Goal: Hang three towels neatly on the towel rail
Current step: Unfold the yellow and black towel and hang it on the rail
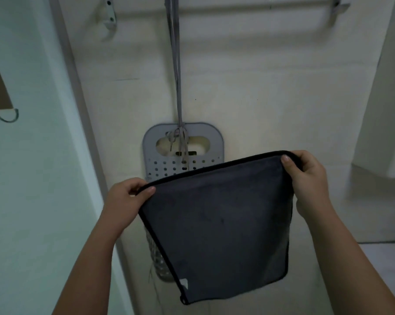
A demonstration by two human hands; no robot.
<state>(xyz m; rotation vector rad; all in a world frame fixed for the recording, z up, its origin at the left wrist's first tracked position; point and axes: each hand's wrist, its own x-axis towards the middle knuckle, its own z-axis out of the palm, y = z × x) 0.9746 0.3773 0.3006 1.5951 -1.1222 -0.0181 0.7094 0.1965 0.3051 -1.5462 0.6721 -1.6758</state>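
Pinching the dark towel (217,223) by its top corners, left hand (123,201) and right hand (310,183) both clenched on the hem, we are holding it spread well below the towel rail (226,10), judging it soft, light and limp.

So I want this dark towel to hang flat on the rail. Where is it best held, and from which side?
Probably by the two top corners, as now: the left hand pinches one end of the towel's bound top edge, the right hand the other, each coming in from its own side. That keeps the edge taut and the cloth hanging open, ready to lift over the rail above.
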